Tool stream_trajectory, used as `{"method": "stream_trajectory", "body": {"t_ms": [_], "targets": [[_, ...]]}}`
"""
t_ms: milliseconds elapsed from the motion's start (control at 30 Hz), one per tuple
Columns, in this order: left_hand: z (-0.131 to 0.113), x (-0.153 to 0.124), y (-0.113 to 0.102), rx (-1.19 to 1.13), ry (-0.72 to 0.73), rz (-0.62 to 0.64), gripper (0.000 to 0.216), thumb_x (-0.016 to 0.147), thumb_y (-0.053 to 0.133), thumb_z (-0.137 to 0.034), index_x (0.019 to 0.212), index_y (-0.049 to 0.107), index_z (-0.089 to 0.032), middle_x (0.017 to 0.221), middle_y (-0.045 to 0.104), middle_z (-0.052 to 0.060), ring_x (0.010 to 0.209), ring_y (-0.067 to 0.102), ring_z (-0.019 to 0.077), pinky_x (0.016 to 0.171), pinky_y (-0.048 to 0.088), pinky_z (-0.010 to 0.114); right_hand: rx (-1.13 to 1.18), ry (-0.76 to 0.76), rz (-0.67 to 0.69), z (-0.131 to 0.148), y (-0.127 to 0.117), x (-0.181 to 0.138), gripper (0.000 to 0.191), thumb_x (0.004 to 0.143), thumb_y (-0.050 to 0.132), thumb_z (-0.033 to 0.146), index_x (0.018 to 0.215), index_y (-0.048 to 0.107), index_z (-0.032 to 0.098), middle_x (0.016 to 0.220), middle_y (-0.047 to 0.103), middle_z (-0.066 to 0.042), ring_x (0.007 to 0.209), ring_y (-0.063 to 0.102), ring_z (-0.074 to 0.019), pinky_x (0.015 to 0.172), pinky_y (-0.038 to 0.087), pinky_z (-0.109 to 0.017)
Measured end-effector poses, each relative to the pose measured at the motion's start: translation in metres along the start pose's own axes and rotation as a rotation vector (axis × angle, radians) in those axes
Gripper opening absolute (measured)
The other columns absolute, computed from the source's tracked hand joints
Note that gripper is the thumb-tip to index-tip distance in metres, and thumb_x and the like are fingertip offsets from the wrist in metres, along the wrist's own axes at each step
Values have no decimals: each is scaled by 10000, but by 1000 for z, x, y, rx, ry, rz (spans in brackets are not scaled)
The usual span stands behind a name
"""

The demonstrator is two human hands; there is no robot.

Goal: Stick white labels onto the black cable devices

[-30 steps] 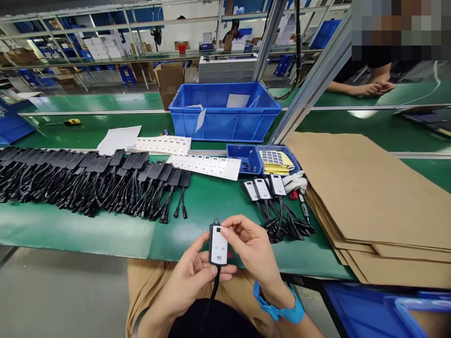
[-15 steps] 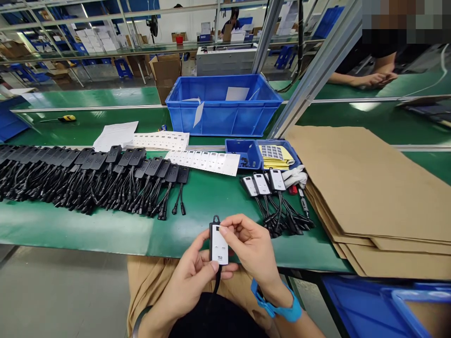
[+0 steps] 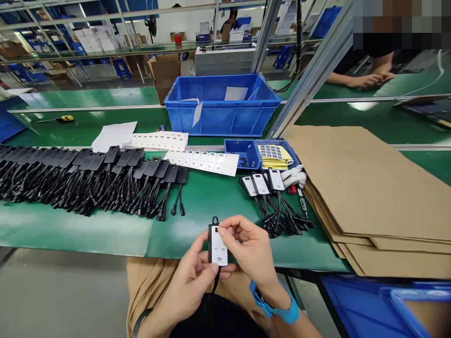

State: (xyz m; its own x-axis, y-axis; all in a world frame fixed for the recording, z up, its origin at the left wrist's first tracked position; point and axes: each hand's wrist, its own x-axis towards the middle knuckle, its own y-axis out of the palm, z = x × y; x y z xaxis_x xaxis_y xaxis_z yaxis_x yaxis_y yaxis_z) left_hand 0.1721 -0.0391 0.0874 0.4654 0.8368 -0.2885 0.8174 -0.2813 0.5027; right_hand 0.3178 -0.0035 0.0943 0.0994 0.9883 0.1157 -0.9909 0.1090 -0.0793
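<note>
Over my lap at the table's front edge, my left hand (image 3: pixel 192 277) grips a small black control box (image 3: pixel 210 244), which stands upright with its hanging loop at the top and its cable running down. A white label (image 3: pixel 219 251) marked "TS3" covers its front. My right hand (image 3: pixel 248 246) is closed, thumb and forefinger pinching the label's upper right edge by the dark window; whether the label is stuck flat there is hidden. Just beyond my right hand lie several labelled boxes (image 3: pixel 260 184) with their cables. A sheet of white labels (image 3: pixel 204 161) rests farther back.
Many unlabelled black boxes (image 3: pixel 95 162) with cables line the left side. Behind are a blue parts tray (image 3: pixel 242 145) and a large blue bin (image 3: pixel 221 112). Cardboard sheets (image 3: pixel 373 188) fill the right. A metal post (image 3: pixel 306 80) slants upward. A co-worker's hands (image 3: pixel 373 80) rest across the bench.
Both hands keep the same hold on the box and label. The whole view has shifted very slightly; nothing on the table has moved.
</note>
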Motion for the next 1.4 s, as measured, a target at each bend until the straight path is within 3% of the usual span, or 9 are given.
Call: {"method": "stream_trajectory", "body": {"t_ms": [600, 833, 1000, 1167, 1267, 1333, 1400], "targets": [[1, -2, 3, 40, 43, -25, 537, 899, 597, -379, 1341, 355, -194, 1081, 660, 130, 1018, 652, 252, 843, 522, 334, -86, -111, -54, -7, 2, -3, 63, 837, 634, 207, 782, 665, 204, 669, 570, 24, 565, 528, -102, 515, 454, -210], [-4, -2, 0, -2, -59, 1, 469, 873, 640, -366, 1244, 416, -189, 1022, 683, 121, 976, 676, 253, 814, 541, 334, -100, -49, -10, -12, -3, 5, 80, 842, 625, 268, 890, 647, 209, 706, 509, 25, 584, 494, -110, 521, 447, -220], [-8, 6, -1, -134, -92, -59, 401, 892, 559, -487, 1125, 459, -176, 884, 701, 92, 815, 715, 247, 685, 569, 315, -70, 55, 128, -16, -2, 3, 325, 791, 639, 285, 1109, 602, 225, 857, 506, -5, 679, 514, -134, 555, 481, -232], [-7, 9, -3, -79, -97, -114, 405, 880, 587, -460, 1139, 452, -180, 929, 693, 92, 717, 707, 210, 602, 562, 280, -43, 168, 311, -14, -1, -10, 611, 737, 701, 277, 1312, 492, 262, 1099, 532, -57, 913, 563, -199, 686, 539, -280], [-3, 8, -4, -85, -75, -122, 426, 899, 570, -427, 1221, 423, -190, 978, 684, 103, 818, 693, 215, 623, 553, 267, -68, 230, 401, -13, -6, -14, 985, 596, 840, 249, 1443, 343, 308, 1324, 444, -84, 1119, 505, -255, 779, 548, -313], [1, 8, -5, -105, -54, -130, 449, 908, 557, -422, 1264, 400, -198, 994, 677, 106, 871, 679, 219, 645, 547, 266, -50, 263, 462, -14, -10, -15, 1216, 526, 891, 251, 1507, 176, 321, 1383, 410, -98, 1124, 511, -264, 817, 544, -346], [4, 9, -5, -104, -40, -152, 468, 911, 545, -440, 1281, 388, -200, 998, 671, 106, 868, 673, 218, 653, 545, 273, 16, 255, 501, -17, -13, -16, 1190, 627, 843, 299, 1525, 63, 302, 1339, 467, -106, 1035, 566, -236, 828, 539, -363]]}}
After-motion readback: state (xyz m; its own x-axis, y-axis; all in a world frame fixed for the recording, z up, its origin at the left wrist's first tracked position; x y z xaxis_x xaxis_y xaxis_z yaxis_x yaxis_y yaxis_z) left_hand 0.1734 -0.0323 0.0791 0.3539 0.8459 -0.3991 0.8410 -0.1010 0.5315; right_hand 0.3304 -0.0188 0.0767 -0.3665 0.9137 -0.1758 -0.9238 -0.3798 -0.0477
